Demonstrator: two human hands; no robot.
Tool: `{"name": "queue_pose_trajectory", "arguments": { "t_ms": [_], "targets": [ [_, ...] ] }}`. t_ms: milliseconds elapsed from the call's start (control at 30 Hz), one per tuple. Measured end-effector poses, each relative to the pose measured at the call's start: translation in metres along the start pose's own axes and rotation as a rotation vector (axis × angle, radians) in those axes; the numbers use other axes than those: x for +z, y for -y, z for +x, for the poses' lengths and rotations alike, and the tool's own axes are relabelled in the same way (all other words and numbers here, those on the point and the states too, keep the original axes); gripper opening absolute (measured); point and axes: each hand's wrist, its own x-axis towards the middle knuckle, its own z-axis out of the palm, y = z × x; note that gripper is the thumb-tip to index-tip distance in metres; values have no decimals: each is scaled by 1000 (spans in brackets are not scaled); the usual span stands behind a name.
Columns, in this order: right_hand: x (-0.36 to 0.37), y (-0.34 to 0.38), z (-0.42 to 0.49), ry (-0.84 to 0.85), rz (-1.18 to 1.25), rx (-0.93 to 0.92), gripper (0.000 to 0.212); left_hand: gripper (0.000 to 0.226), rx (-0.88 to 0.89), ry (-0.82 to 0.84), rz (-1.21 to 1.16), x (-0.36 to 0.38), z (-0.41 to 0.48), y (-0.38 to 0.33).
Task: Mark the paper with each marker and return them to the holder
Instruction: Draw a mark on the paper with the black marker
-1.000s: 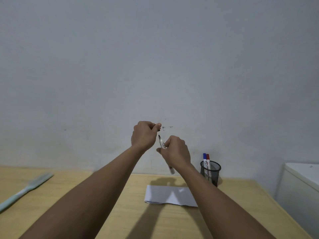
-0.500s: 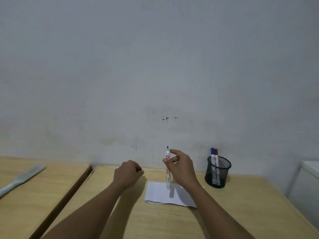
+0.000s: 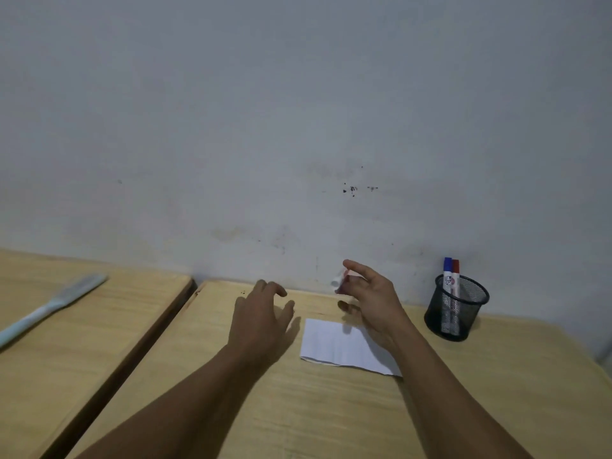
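A white sheet of paper (image 3: 334,346) lies flat on the wooden table (image 3: 298,409). My right hand (image 3: 374,303) hovers over the paper's far edge, shut on a white marker (image 3: 336,281). The marker is blurred, and only its pale end shows past the fingers. My left hand (image 3: 261,319) is palm down just left of the paper with fingers spread and nothing visible in it. At the right, against the wall, stands a black mesh holder (image 3: 458,314) with a blue-capped marker (image 3: 447,271) and a red-capped marker (image 3: 456,273) upright in it.
A second wooden table (image 3: 66,359) sits to the left across a dark gap (image 3: 149,339), with a long pale blue-green flat tool (image 3: 49,309) lying on it. A grey wall runs close behind both tables. A white object's edge shows at far right (image 3: 607,357).
Both hands came down from in front of the wall to the table. The left fist has opened beside the paper. The marker went from upright to tilted in my right hand.
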Motion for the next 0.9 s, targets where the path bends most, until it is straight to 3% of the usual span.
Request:
{"name": "queue_pose_trajectory", "arguments": {
  "t_ms": [67,133,200,300,667,900],
  "targets": [
    [2,-7,2,31,10,7,18,13,92,7,12,-2,-16,-6],
    [6,-17,3,42,-129,-26,6,22,161,117,91,0,-27,-7],
    [12,-30,4,66,-237,-48,12,34,187,220,140,3,-33,-5],
    [18,-44,7,102,-347,-55,15,32,193,286,187,4,-36,-2],
    [17,-74,15,47,-598,-137,9,39,127,286,175,10,-39,4],
    [17,-77,16,33,-651,-143,17,38,114,330,172,10,-38,4]
  ]
}}
